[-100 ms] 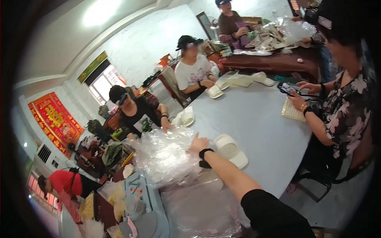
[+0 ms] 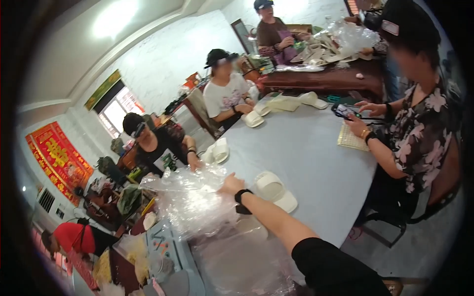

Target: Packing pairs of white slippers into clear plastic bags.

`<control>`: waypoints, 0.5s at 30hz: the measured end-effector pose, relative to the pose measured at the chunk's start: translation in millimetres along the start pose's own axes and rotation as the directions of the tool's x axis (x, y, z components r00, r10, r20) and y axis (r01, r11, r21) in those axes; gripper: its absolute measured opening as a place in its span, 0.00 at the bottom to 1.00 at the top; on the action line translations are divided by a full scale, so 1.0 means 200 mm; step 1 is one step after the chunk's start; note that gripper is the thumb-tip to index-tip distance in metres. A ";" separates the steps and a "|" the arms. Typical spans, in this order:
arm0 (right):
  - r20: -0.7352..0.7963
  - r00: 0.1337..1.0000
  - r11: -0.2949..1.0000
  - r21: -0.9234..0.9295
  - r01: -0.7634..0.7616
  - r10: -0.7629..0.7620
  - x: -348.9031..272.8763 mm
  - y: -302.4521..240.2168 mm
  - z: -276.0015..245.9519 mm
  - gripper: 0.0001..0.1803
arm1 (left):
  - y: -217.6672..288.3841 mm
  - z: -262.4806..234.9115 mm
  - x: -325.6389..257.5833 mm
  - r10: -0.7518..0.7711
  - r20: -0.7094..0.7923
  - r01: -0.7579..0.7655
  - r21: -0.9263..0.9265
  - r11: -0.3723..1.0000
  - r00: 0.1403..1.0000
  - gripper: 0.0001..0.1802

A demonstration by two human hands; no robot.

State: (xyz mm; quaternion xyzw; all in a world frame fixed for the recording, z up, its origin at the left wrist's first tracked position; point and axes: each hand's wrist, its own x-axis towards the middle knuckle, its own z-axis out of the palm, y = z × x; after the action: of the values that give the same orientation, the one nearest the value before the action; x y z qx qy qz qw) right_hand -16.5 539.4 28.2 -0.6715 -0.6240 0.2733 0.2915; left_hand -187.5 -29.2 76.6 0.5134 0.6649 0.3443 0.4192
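My right hand [image 2: 231, 185] reaches in from the lower right, a black band on its wrist. Its fingers are bent against the right edge of a heap of clear plastic bags [image 2: 190, 200] and seem closed on the film; their tips are partly hidden. Just right of the hand lies a pair of cream slide sandals [image 2: 274, 191] on the table. Flat clear plastic sheets [image 2: 242, 264] spread below the wrist, with a pale sandal [image 2: 252, 229] showing near their upper edge. My left hand is out of view.
A grey-blue table [image 2: 316, 163] stretches ahead. Co-workers sit around it; one at right holds a phone [image 2: 344, 112]. More cream sandals [image 2: 216, 151] lie along the far left edge. A grey machine or scale [image 2: 173, 256] stands lower left. Behind, a brown table [image 2: 321, 81] bears piled sandal parts.
My view has shifted, so everything sits farther left and slightly lower. My right thumb, raised before, is now lower against the plastic. The person in red at the left has bent a little.
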 end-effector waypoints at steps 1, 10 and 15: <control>0.239 0.966 0.989 0.131 0.067 -0.097 -0.08 -0.16 -0.01 0.54 | -0.01 -0.02 -0.03 -0.029 -0.049 0.027 -0.027 0.999 0.998 0.09; 0.050 0.704 0.700 0.174 0.692 -0.709 0.20 0.17 0.28 0.09 | 0.01 0.01 0.00 -0.035 0.001 0.035 -0.102 0.994 0.999 0.09; 0.224 0.590 0.384 -0.574 0.723 -0.776 0.07 -0.01 0.25 0.09 | 0.00 -0.03 -0.01 -0.075 -0.038 0.072 -0.084 0.994 0.996 0.09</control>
State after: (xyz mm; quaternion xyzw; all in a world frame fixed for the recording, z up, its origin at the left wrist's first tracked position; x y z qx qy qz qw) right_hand -54.1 555.3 -4.7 -0.3817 -0.8980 -0.1333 0.1738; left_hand -191.9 -30.8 79.6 0.4638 0.6770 0.3662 0.4387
